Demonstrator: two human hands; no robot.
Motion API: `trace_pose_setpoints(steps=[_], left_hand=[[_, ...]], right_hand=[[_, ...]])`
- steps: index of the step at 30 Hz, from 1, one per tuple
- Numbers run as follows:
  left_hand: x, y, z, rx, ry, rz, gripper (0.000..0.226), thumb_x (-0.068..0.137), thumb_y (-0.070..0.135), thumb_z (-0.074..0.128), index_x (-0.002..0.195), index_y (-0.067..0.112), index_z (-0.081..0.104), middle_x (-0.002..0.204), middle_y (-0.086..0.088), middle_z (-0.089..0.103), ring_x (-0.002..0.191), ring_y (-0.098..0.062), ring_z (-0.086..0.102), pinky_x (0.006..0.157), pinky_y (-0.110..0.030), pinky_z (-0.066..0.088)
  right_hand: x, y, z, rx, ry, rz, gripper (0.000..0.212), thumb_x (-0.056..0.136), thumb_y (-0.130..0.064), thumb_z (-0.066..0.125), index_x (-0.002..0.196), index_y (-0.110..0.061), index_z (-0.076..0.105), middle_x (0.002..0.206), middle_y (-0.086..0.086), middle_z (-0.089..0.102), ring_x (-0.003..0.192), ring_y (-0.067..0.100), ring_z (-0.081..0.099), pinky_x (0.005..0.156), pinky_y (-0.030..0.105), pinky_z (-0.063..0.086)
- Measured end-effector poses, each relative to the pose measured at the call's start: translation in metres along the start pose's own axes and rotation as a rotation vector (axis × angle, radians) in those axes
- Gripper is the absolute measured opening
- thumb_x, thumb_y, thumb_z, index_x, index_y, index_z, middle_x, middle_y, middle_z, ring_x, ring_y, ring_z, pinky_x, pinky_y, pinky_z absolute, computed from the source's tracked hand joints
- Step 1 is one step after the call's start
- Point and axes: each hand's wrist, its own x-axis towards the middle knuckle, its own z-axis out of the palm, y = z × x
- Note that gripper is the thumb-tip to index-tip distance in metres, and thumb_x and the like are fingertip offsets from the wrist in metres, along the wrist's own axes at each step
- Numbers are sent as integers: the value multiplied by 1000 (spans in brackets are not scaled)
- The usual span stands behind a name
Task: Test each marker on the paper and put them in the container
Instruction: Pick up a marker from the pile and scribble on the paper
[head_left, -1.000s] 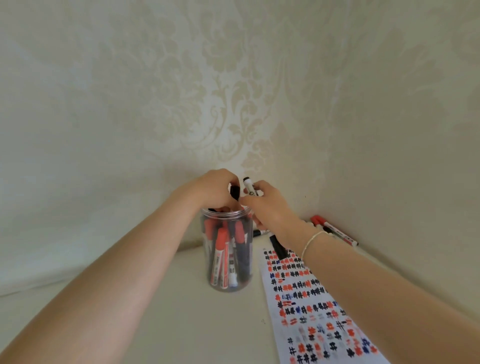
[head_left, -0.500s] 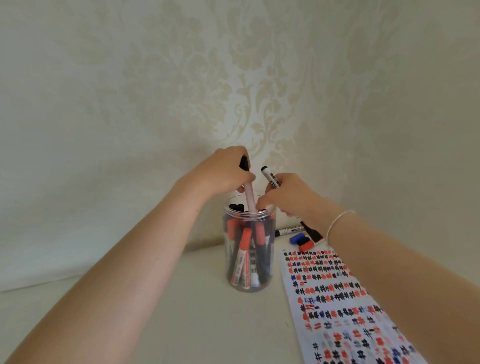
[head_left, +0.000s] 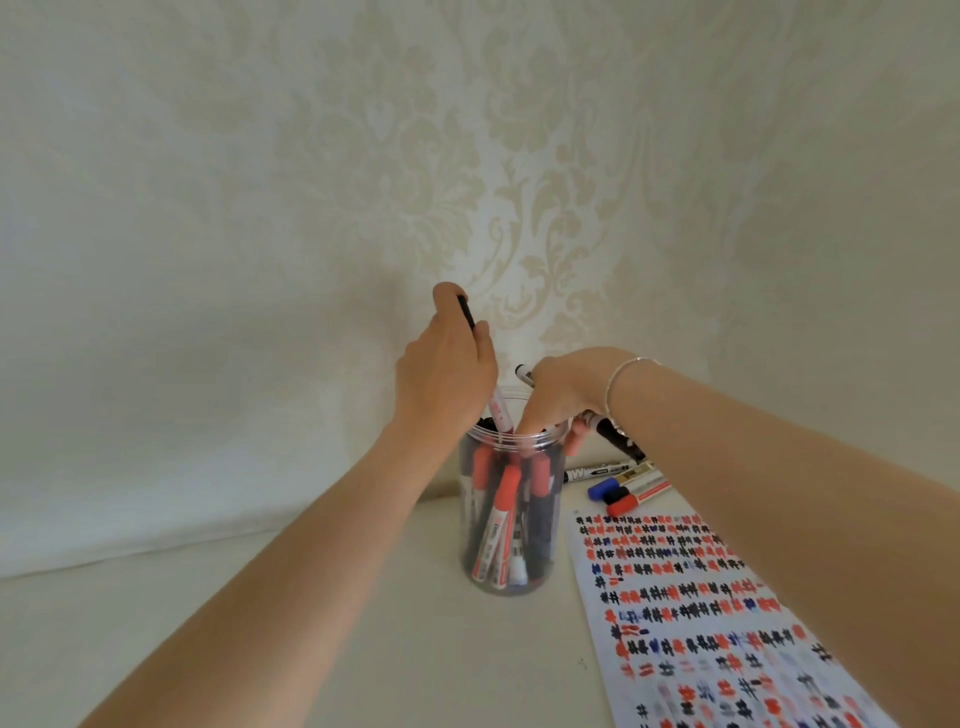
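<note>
Raised higher, left grip (head_left: 449, 371) holds marker (head_left: 497, 410) above container (head_left: 511, 519).

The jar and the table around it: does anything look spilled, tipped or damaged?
Nothing stands out. The jar stands upright with markers inside; the left hand holds a marker over its mouth. The loose markers lie behind the paper, unspilled.
</note>
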Motion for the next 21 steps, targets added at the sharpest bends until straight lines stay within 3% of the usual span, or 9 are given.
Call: trace_pose_setpoints(steps=[2, 3, 5, 7, 9, 11, 14, 18, 21], left_hand=[[0, 1, -2, -48, 16, 38, 23, 100, 22, 39, 118, 10, 34, 64, 7, 43, 55, -25, 51, 54, -33, 36], [0, 1, -4, -80, 34, 61, 23, 100, 23, 41, 118, 10, 35, 63, 7, 44, 54, -23, 52, 52, -33, 37], [1, 2, -6, -115, 60, 103, 23, 99, 23, 43, 117, 12, 36, 63, 6, 48, 52, -18, 53, 48, -32, 39], [2, 3, -8, -95, 15, 160, 20, 99, 23, 46, 115, 14, 38, 64, 5, 50, 48, -13, 50, 46, -28, 37], [2, 1, -6, -70, -139, 220, 19, 97, 24, 50, 111, 16, 39, 65, 6, 50, 48, -10, 48, 48, -27, 36], [2, -2, -4, -43, -371, 228, 20, 94, 27, 55, 105, 20, 40, 70, 2, 58, 56, -15, 55, 53, -30, 44], [5, -3, -2, 8, -593, 183, 22, 90, 29, 62, 96, 21, 42, 79, -2, 63, 65, -18, 58, 58, -28, 45], [20, 9, -8, 42, -753, 126, 20, 82, 19, 70, 90, 18, 52, 78, 1, 68, 67, -11, 66, 61, -26, 50], [28, 17, -15, 54, -911, 73, 21, 78, 10, 72, 95, 13, 61, 78, -1, 68, 58, -5, 63, 55, -18, 49]], right_hand=[[-3, 4, -3, 35, 45, -26, 30, 83, -11, 69, 96, 2, 46, 65, 4, 45, 36, 9, 52, 28, 13, 33], [-4, 7, -4, 67, 65, -36, 29, 82, -8, 70, 84, -3, 42, 64, 4, 44, 28, 7, 45, 28, 13, 31], [-6, 9, -2, 104, 104, -41, 33, 79, -9, 71, 93, -3, 42, 64, 8, 52, 25, 8, 43, 28, 14, 30], [-3, 10, 3, 102, 139, -41, 57, 78, -11, 71, 120, 1, 34, 67, 9, 57, 27, 8, 45, 29, 15, 31], [1, 13, 9, 160, 178, -33, 72, 81, -7, 66, 136, -2, 19, 70, 7, 48, 27, 7, 44, 28, 15, 31], [9, 19, 14, 194, 257, -19, 71, 84, -4, 60, 138, -2, 15, 70, 7, 47, 36, 11, 48, 29, 15, 30], [18, 31, 16, 269, 300, 1, 56, 85, -3, 55, 131, 0, 24, 62, 9, 52, 41, 13, 43, 31, 16, 29], [19, 40, 13, 256, 291, 20, 13, 87, -6, 60, 88, -4, 47, 76, 16, 66, 42, 13, 41, 39, 21, 34], [29, 42, 17, 168, 394, 8, 21, 88, -8, 59, 76, -11, 43, 79, 11, 65, 57, 19, 57, 46, 22, 41]])
